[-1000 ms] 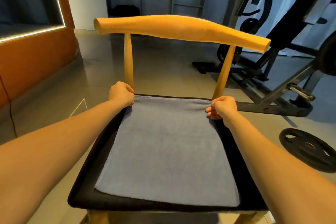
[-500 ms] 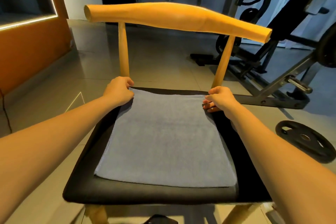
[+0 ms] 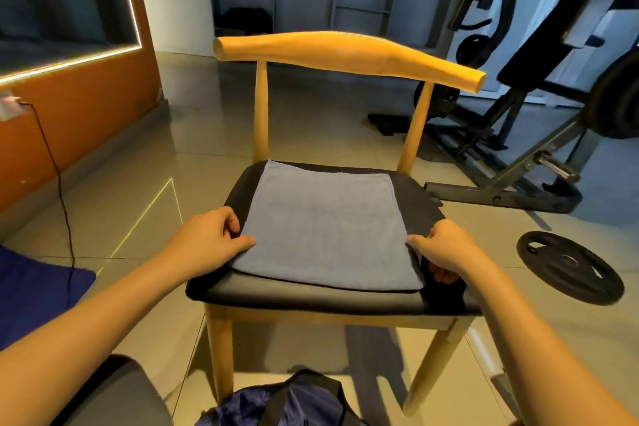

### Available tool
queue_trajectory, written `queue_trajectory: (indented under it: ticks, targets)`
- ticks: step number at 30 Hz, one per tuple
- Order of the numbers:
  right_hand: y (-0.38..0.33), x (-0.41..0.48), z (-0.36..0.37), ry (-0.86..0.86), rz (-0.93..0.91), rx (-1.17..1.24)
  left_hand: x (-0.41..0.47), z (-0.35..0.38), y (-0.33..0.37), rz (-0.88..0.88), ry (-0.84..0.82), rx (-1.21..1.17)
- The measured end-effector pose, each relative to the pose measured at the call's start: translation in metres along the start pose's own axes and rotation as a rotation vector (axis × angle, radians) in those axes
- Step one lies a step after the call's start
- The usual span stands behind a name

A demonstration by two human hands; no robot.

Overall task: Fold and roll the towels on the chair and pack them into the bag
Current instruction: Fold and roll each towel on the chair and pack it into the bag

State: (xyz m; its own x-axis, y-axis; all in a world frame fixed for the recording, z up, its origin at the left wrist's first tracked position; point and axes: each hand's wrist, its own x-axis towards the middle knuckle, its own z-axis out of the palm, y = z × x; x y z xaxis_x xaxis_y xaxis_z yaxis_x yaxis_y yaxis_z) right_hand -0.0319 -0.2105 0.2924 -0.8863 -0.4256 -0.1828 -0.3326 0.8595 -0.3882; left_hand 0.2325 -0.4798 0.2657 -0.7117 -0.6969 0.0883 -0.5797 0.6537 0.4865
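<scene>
A grey-blue towel [image 3: 325, 225] lies flat on the black seat [image 3: 311, 294] of a wooden chair [image 3: 345, 52]. My left hand [image 3: 211, 239] pinches the towel's left edge near its front corner, thumb on top. Over on the right edge, my right hand [image 3: 446, 249] grips the towel with its thumb on the cloth and fingers curled under the side. A dark blue bag [image 3: 283, 401] sits on the floor below the chair's front, partly cut off by the frame's bottom edge.
A weight plate [image 3: 568, 266] lies on the tiled floor to the right. Gym equipment [image 3: 539, 135] stands behind it. At left are an orange wall [image 3: 69, 121] with a black cable [image 3: 58, 183], and a blue mat [image 3: 31, 294].
Both hands have slid from the towel's far corners back along its sides to near the front. The view has pulled back, so the bag now shows.
</scene>
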Motion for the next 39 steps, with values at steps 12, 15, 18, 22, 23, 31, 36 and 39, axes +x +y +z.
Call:
queue_trajectory:
  ticks: [12, 15, 18, 22, 23, 31, 36, 39]
  targets:
    - [0.003, -0.062, 0.009, -0.13, 0.027, 0.537, -0.05, -0.009, -0.008, 0.31, 0.017, 0.12]
    - [0.013, -0.064, 0.01, -0.132, 0.043, 0.78, -0.049, -0.008, -0.017, 0.493, 0.114, 0.269]
    - [0.029, -0.068, 0.012, -0.14, 0.02, 0.924, -0.052, -0.009, -0.024, 0.579, 0.176, 0.341]
    - [0.042, -0.076, 0.007, -0.134, 0.021, 1.019, -0.06, -0.014, -0.026, 0.497, 0.194, 0.195]
    - [0.043, -0.078, 0.004, -0.153, 0.016, 1.018, -0.061, -0.016, -0.026, 0.457, 0.188, 0.138]
    - [0.034, -0.105, -0.032, -0.251, -0.227, 0.845, -0.067, -0.042, -0.002, 0.172, 0.143, -0.538]
    - [0.025, -0.113, -0.05, -0.119, -0.343, 0.817, -0.061, -0.06, 0.012, 0.134, 0.205, -0.758]
    - [0.021, -0.109, -0.062, -0.041, -0.433, 0.817, -0.052, -0.068, 0.017, 0.092, 0.274, -0.875]
